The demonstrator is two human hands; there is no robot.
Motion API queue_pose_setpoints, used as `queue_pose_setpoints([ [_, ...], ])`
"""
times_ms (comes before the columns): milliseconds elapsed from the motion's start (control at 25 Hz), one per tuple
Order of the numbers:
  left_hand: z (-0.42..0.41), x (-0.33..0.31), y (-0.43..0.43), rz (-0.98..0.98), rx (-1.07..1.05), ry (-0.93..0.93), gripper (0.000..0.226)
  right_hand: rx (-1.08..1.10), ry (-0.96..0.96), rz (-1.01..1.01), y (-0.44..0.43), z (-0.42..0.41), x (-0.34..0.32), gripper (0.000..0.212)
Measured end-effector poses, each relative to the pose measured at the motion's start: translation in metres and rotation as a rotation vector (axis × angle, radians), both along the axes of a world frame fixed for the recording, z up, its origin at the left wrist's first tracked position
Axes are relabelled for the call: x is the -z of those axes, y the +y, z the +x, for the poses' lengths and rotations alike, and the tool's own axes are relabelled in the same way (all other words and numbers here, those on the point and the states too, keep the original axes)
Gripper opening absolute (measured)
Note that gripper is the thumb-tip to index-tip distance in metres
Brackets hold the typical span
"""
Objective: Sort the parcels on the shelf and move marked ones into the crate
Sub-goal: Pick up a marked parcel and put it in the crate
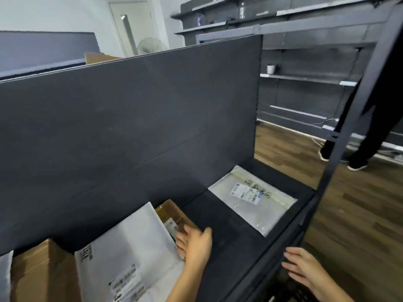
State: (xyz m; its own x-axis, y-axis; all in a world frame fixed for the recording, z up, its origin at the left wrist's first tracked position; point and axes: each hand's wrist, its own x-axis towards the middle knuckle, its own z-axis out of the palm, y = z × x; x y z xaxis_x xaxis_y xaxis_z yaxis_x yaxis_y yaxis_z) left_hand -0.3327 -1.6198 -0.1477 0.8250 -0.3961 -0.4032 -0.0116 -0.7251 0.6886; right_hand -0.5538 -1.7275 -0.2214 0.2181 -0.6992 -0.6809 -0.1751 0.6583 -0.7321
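Note:
On the dark shelf (229, 223) a large white mailer bag (130, 253) with printed labels leans at the lower left. A small brown box (172, 212) sits just behind and to its right. My left hand (196, 243) rests with spread fingers on the right edge of the mailer, touching the small box. A flat clear-white poly parcel (253, 199) with a label lies at the shelf's right end. My right hand (305, 269) hovers with fingers apart, holding nothing, at the shelf's front edge. No crate is in view.
A brown cardboard box (41, 273) stands at the lower left beside the mailer. A tall dark back panel (130, 118) closes the shelf behind. A black upright post (353, 118) stands at the right. Another person's legs (357, 147) are on the wooden floor beyond, by grey shelving.

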Motion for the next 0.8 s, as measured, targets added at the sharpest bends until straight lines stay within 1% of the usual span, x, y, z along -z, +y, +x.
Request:
queue_pose_setpoints([
  [160,-0.029,0.011,-0.046,-0.035,0.227,-0.163,0.073,0.163,0.037,0.023,-0.019,-0.055,0.003,0.02],
  [280,-0.035,0.024,-0.07,0.0,0.35,-0.193,0.072,0.228,0.045,0.043,-0.033,-0.067,0.006,0.02],
  [360,-0.03,0.031,-0.083,0.013,0.413,-0.18,0.069,0.222,0.027,0.076,-0.042,-0.056,0.008,0.018],
  [440,-0.024,0.041,-0.095,0.035,0.522,-0.152,0.063,0.209,0.002,0.1,-0.049,-0.036,0.009,0.014],
  [520,-0.02,0.06,-0.11,0.097,0.664,-0.045,0.058,0.191,-0.018,0.107,-0.059,-0.01,0.016,0.011],
  [600,-0.018,0.086,-0.125,0.154,0.782,0.079,0.066,0.181,-0.019,0.101,-0.068,0.017,0.025,0.015],
  [640,-0.017,0.101,-0.132,0.166,0.836,0.097,0.071,0.18,-0.016,0.098,-0.074,0.03,0.03,0.017],
  [680,-0.017,0.11,-0.138,0.185,0.901,0.075,0.072,0.185,-0.017,0.103,-0.082,0.042,0.036,0.02],
  [800,-0.009,0.118,-0.148,0.21,1.059,-0.127,0.06,0.198,0.005,0.113,-0.101,0.067,0.058,0.029],
])
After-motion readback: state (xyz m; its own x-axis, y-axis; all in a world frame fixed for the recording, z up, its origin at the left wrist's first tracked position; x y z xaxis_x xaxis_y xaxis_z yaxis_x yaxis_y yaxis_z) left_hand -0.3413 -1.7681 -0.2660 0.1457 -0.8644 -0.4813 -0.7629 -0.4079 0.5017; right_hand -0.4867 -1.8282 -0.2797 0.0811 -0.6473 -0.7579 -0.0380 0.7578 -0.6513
